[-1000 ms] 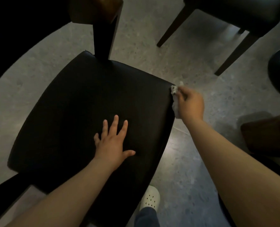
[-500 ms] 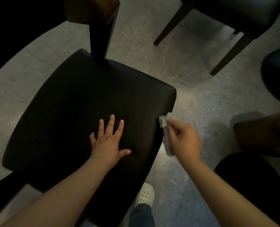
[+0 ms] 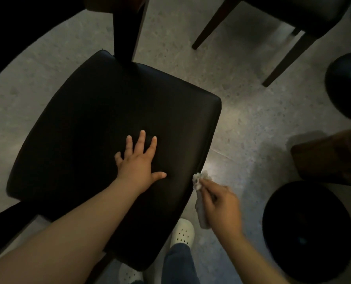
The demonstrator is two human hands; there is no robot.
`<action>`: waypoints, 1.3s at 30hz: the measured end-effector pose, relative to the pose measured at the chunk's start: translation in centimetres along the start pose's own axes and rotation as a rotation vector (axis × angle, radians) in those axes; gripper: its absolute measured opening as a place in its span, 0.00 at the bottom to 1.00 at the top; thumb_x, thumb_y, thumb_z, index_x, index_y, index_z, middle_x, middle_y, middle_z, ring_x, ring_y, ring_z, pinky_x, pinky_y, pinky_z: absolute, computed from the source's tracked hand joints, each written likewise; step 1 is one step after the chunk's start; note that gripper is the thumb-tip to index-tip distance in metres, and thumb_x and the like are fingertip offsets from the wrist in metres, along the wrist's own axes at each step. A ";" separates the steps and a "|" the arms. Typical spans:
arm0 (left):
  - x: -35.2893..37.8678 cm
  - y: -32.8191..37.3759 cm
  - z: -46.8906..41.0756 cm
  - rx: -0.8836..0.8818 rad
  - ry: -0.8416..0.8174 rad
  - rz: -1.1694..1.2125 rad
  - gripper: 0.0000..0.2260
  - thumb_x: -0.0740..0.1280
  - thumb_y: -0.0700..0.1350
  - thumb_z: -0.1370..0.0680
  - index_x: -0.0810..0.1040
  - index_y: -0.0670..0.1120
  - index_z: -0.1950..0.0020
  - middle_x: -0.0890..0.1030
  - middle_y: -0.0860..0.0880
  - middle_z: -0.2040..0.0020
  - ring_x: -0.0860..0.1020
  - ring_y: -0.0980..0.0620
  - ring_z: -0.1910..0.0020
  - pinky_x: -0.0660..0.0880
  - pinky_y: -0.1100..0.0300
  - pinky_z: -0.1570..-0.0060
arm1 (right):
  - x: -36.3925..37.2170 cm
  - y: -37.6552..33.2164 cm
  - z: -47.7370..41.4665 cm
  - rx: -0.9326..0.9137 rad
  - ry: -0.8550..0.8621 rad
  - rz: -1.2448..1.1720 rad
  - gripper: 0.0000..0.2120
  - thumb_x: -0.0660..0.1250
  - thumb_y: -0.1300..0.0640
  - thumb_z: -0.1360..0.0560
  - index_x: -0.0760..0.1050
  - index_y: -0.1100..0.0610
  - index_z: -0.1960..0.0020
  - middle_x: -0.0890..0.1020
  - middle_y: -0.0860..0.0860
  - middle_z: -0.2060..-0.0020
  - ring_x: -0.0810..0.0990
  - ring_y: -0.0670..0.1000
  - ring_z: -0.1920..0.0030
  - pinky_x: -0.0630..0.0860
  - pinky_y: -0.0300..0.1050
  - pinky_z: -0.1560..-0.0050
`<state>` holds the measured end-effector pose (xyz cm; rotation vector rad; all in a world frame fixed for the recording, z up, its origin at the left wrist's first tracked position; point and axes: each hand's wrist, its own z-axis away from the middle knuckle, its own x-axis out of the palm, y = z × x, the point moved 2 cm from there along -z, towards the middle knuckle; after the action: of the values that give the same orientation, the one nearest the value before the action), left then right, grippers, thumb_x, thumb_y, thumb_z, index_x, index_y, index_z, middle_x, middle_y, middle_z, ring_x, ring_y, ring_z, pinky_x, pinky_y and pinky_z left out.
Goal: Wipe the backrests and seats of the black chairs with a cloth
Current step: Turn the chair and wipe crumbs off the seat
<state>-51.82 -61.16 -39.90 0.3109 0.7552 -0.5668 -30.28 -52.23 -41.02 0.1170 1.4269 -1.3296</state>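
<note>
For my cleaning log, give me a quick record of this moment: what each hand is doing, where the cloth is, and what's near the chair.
left hand: flat on the black seat, fingers spread
right hand: grips the cloth, off the seat's right edge
cloth: pale and bunched, with its top end at the seat's side edge
wiping zone: side edge, near the front corner
nearby: second chair beyond; round black stool at right
floor: grey speckled, with a white shoe by the seat's front

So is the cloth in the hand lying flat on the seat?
No, the left hand lies flat on the seat, empty; the right hand grips the cloth beside its edge.
</note>
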 end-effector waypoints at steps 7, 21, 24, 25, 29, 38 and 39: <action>0.9 -1.2 3.7 0.069 0.103 0.094 0.42 0.66 0.61 0.25 0.40 0.57 0.21 0.36 0.52 0.21 0.37 0.45 0.23 0.48 0.38 0.25 | 1.0 -2.1 -6.6 -0.027 0.102 0.056 0.16 0.62 0.54 0.20 0.75 0.49 0.32 0.78 0.45 0.35 0.76 0.52 0.43 0.72 0.42 0.44; 6.8 -6.5 11.0 0.053 0.023 0.112 0.38 0.65 0.59 0.23 0.45 0.55 0.21 0.39 0.52 0.21 0.40 0.47 0.22 0.52 0.45 0.24 | 2.1 -2.9 1.4 0.040 0.141 0.041 0.17 0.62 0.54 0.20 0.74 0.49 0.32 0.80 0.47 0.40 0.73 0.47 0.48 0.64 0.29 0.54; 7.1 -6.7 10.6 0.064 0.017 0.117 0.39 0.65 0.59 0.23 0.45 0.55 0.21 0.38 0.52 0.21 0.39 0.46 0.22 0.53 0.43 0.24 | 3.3 -3.9 -0.1 -0.031 0.065 0.099 0.18 0.59 0.53 0.19 0.71 0.48 0.29 0.74 0.44 0.32 0.73 0.49 0.43 0.66 0.36 0.48; 7.2 -6.7 10.5 0.066 0.015 0.113 0.39 0.65 0.59 0.23 0.44 0.55 0.21 0.38 0.52 0.21 0.39 0.46 0.22 0.53 0.43 0.24 | 3.8 -4.0 0.9 -0.034 0.058 0.102 0.19 0.60 0.54 0.19 0.70 0.48 0.28 0.73 0.44 0.31 0.73 0.49 0.44 0.67 0.36 0.48; 7.3 -6.9 10.4 0.070 0.006 0.086 0.39 0.65 0.59 0.23 0.43 0.56 0.21 0.37 0.53 0.21 0.39 0.46 0.22 0.53 0.43 0.24 | 5.5 -3.6 7.3 0.032 0.027 -0.011 0.19 0.64 0.55 0.20 0.72 0.49 0.30 0.80 0.46 0.41 0.73 0.44 0.51 0.71 0.31 0.49; 7.3 -7.3 10.6 0.100 0.003 0.093 0.38 0.65 0.55 0.22 0.43 0.56 0.21 0.37 0.52 0.21 0.39 0.47 0.22 0.52 0.43 0.24 | 4.4 -3.6 4.6 0.077 0.120 0.019 0.18 0.61 0.53 0.20 0.74 0.48 0.31 0.78 0.44 0.37 0.74 0.47 0.44 0.65 0.30 0.49; 7.3 -7.4 10.5 0.101 0.000 0.091 0.38 0.65 0.55 0.22 0.43 0.56 0.21 0.37 0.52 0.21 0.39 0.47 0.22 0.52 0.43 0.24 | 5.0 -3.8 4.8 0.069 0.100 0.048 0.19 0.60 0.53 0.19 0.71 0.49 0.29 0.75 0.44 0.33 0.73 0.48 0.43 0.65 0.31 0.47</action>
<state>-45.99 -74.67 -38.32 0.4372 0.7103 -0.5196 -31.75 -59.95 -41.06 0.2650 1.4534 -1.3496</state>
